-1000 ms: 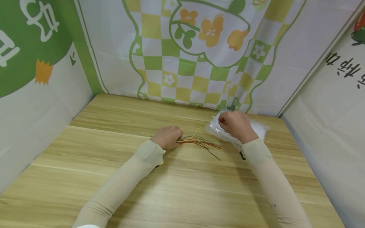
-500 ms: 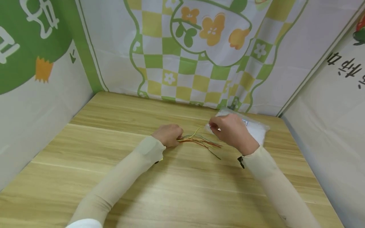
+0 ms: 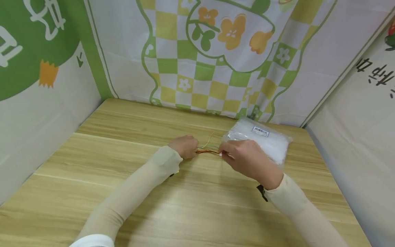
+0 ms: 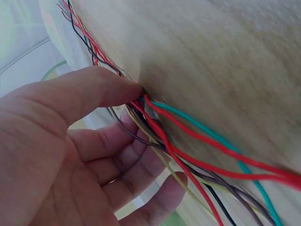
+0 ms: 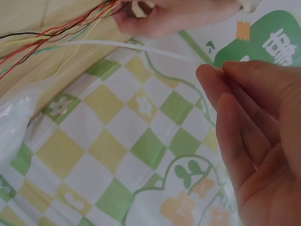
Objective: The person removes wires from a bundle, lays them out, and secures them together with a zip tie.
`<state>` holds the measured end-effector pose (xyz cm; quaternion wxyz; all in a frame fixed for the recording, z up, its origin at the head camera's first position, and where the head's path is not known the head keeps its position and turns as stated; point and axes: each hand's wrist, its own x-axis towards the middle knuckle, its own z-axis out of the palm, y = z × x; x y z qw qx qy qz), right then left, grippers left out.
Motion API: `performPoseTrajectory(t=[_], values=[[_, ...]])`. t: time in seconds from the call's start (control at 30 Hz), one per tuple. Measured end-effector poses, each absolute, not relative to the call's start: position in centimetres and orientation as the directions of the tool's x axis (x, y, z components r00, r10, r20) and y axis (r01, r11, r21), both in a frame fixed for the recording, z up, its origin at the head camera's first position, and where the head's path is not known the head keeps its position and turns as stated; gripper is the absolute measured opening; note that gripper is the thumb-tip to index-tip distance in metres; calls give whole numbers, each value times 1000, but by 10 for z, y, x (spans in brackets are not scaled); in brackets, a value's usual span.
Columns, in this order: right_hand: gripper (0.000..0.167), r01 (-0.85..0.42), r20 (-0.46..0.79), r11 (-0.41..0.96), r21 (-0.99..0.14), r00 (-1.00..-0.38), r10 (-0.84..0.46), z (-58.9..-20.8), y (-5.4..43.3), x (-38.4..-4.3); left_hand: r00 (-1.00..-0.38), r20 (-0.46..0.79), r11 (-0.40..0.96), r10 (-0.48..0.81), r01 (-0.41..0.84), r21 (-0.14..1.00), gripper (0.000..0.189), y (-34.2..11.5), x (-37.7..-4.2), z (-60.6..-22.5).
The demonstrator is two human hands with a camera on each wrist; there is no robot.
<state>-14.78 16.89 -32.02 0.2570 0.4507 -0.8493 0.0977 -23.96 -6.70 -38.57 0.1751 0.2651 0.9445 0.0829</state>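
My left hand (image 3: pixel 184 146) pinches a bundle of thin coloured wires (image 4: pixel 197 123) between thumb and fingers, close over the table. Red, black, yellow, green and brown strands run out on both sides of its grip. To the right of it, my right hand (image 3: pixel 248 160) holds a thin white cable tie (image 5: pixel 141 47) by one end, between thumb and forefinger. The strip's free part reaches across toward the wires and overlaps them in the right wrist view. In the head view, the right hand covers the wires' right ends, and only a small white bit shows at its fingertips.
Behind the right hand lies a clear plastic bag (image 3: pixel 277 144) of white contents with a printed label (image 3: pixel 260 131). Patterned cloth (image 3: pixel 203 82) hangs along the wooden table's (image 3: pixel 197 206) back edge, with printed panels at left and right.
My right hand has come from over the plastic bag down and to the left, bringing the cable tie to the wires. The left hand keeps its grip nearly in place.
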Motion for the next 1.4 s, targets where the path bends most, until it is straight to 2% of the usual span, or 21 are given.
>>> performPoseTrajectory(t=[0.13, 0.33, 0.57, 0.77, 0.87, 1.07, 1.23, 1.4], values=[[18, -852, 529, 519, 66, -411, -743, -323, 166, -133, -801, -295, 852, 521, 467, 237, 15, -64, -238, -385], [18, -895, 488, 444, 27, -376, -788, -338, 161, -118, -794, -298, 848, 530, 499, 181, 13, -62, -238, -386], [19, -890, 406, 452, -63, -437, -803, -362, 159, -123, -789, -305, 846, 534, 506, 170, 21, -63, -238, -387], [17, -865, 312, 493, -95, -496, -810, -375, 158, -133, -783, -305, 840, 542, 521, 155, 25, -62, -238, -386], [21, -850, 281, 518, -97, -523, -805, -378, 155, -139, -783, -307, 840, 541, 522, 149, 26, -62, -238, -386], [29, -842, 256, 533, -85, -536, -805, -388, 149, -158, -781, -312, 840, 540, 523, 144, 23, -61, -239, -385], [26, -830, 220, 538, -149, -558, -800, -396, 144, -171, -778, -341, 849, 527, 502, 167, 23, -62, -240, -383], [24, -825, 195, 539, -166, -564, -803, -399, 140, -181, -775, -354, 852, 523, 464, 242, 35, -67, -250, -381]])
